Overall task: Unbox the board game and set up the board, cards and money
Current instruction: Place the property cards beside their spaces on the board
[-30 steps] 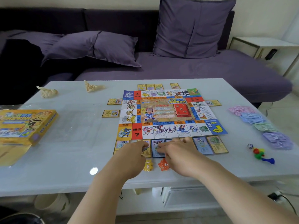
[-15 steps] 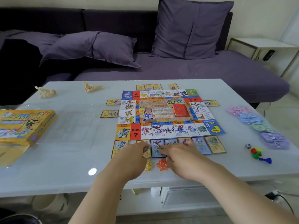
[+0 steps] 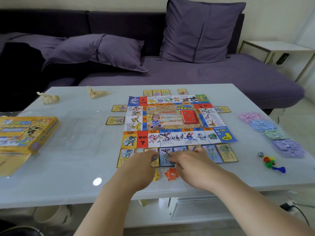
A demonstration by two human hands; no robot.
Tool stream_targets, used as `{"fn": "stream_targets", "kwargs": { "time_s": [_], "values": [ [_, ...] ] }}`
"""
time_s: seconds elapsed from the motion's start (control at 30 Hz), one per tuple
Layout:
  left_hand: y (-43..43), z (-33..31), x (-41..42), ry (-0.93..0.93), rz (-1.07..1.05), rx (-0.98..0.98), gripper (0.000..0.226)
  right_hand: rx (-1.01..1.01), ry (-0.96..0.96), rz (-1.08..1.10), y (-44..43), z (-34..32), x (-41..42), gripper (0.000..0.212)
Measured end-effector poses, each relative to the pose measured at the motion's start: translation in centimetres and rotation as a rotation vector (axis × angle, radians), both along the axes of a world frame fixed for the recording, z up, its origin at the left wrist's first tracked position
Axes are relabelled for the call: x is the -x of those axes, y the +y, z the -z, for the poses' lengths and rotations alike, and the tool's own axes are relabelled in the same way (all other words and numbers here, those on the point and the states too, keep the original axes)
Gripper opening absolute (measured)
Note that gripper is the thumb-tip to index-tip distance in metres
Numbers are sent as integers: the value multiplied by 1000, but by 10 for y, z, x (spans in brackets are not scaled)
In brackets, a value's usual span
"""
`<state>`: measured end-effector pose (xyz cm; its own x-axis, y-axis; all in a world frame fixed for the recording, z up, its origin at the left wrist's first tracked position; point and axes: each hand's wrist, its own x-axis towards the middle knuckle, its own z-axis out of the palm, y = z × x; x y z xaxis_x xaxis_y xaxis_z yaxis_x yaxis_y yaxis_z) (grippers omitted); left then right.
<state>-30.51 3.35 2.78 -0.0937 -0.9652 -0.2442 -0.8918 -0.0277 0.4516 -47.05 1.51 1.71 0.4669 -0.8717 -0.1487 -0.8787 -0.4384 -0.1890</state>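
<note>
The colourful game board point(image 3: 172, 118) lies flat in the middle of the white table point(image 3: 68, 167), with a red card deck point(image 3: 190, 117) on its centre. Property cards line its edges; a row of them point(image 3: 225, 153) runs along the near edge. My left hand point(image 3: 139, 163) pinches the yellow-bordered card point(image 3: 154, 156) in that row. My right hand point(image 3: 189, 162) rests with its fingers on the blue cards point(image 3: 166, 157) beside it. Stacks of paper money point(image 3: 271, 132) lie in a column at the right.
The yellow game box point(image 3: 25, 133) sits at the table's left edge. A die point(image 3: 260, 154) and coloured pawns point(image 3: 271, 163) lie at the right front. Orange point(image 3: 171, 173) and yellow point(image 3: 156, 176) star tokens sit near my hands. Two crumpled paper scraps point(image 3: 48, 97) lie far left. A purple sofa stands behind.
Both hands stay on the near row of cards; the fingers have shifted only slightly. The view has dipped a little.
</note>
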Motion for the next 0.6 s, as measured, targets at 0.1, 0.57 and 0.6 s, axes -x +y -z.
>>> {"fn": "stream_targets", "kwargs": {
  "time_s": [0.1, 0.57, 0.6],
  "values": [
    [0, -1, 1, 29, -15, 66, 50, 15, -69, 33, 0, -4, 3, 37],
    [-8, -24, 23, 1954, -707, -462, 29, -192, -921, 400, -1, -32, 9, 8],
    [-9, -23, 25, 1933, -685, -447, 31, -201, -922, 422, -1, -30, 9, 7]
  ]
}}
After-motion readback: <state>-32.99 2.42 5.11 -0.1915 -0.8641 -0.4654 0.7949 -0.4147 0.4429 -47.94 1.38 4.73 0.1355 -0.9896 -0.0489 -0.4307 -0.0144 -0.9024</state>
